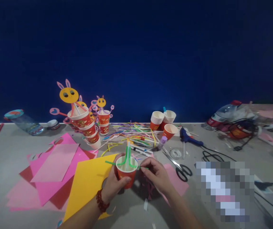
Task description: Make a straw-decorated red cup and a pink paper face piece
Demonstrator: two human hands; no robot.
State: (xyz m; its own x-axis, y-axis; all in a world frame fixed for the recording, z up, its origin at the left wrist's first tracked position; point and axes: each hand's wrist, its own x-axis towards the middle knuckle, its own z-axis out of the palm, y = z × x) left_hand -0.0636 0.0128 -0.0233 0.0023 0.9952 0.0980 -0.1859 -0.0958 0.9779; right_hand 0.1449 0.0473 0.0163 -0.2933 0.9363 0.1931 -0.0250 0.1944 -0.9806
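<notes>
At six o'clock, the left hand's fingers curl round the cup, whose wall could buckle under too hard a grip. At its three o'clock, the right hand's fingertips pinch a green straw, which a sharp tug could work loose.

Single head-worn view, looking forward and down over the tabletop from close by.

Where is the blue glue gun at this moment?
In the head view, the blue glue gun lies right of centre on the table, beyond the scissors and just right of the tilted paper cup.
</notes>
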